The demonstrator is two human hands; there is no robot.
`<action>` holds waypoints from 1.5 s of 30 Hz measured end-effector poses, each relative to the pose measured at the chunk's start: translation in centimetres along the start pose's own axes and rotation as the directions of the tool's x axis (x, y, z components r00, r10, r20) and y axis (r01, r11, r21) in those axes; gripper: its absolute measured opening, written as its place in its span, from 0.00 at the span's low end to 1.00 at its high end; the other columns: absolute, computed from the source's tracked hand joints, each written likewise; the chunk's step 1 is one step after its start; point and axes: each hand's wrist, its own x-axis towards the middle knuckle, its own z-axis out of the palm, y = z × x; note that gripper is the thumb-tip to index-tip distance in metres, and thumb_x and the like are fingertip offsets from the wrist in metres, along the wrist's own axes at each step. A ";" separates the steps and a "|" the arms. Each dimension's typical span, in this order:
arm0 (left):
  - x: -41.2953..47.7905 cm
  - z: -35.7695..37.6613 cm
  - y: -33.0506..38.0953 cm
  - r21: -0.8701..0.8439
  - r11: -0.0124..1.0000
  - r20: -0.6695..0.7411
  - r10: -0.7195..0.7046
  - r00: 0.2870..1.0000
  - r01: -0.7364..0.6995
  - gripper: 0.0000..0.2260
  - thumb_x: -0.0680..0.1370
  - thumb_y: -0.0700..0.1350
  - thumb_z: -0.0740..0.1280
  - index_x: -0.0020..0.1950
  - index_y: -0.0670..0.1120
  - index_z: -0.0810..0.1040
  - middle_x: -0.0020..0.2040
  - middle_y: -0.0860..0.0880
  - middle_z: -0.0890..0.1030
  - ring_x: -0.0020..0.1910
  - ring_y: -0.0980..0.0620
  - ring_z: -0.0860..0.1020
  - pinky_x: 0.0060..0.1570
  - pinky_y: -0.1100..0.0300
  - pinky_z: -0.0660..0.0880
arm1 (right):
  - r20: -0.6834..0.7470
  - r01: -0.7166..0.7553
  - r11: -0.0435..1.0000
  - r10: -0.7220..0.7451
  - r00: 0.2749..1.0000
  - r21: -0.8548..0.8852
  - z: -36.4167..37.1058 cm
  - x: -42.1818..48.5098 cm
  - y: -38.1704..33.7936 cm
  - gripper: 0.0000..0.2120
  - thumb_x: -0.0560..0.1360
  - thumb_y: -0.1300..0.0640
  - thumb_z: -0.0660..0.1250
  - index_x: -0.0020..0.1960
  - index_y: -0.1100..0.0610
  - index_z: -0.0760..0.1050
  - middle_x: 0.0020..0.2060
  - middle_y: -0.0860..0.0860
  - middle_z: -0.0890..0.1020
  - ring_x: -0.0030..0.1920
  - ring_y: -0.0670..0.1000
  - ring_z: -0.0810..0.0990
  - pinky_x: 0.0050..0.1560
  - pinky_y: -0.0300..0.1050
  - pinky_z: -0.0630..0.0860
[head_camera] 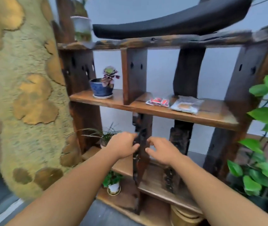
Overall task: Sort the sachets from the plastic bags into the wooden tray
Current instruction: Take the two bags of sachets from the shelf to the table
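Observation:
Two plastic bags lie side by side on the middle board of a dark wooden shelf unit [195, 117]. One bag [158, 101] holds red sachets. The other, clear bag [186, 105] holds tan sachets. My left hand [123, 145] and my right hand [161, 151] are raised close together below that board, in front of a dark upright post. Both hands have loosely curled, spread fingers with nothing in them. The bags are well above and to the right of my hands. No wooden tray shows. The picture is blurred.
A blue pot with a purple succulent [101, 88] stands at the left of the middle board. Small potted plants [113, 185] occupy the lower boards. A rough tree-like column [24, 95] rises at left, and leafy vines [260, 168] hang at right. A black curved object [170, 22] lies on top.

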 end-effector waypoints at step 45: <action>43.1 2.2 1.4 -0.241 0.940 0.035 0.257 0.966 -0.241 0.22 0.81 0.57 0.57 0.70 0.47 0.71 0.66 0.43 0.74 0.64 0.41 0.73 0.63 0.46 0.71 | -0.314 -0.476 0.862 0.410 0.856 -0.174 -14.4 22.8 23.0 0.20 0.80 0.40 0.56 0.53 0.54 0.77 0.48 0.53 0.80 0.48 0.55 0.78 0.46 0.49 0.74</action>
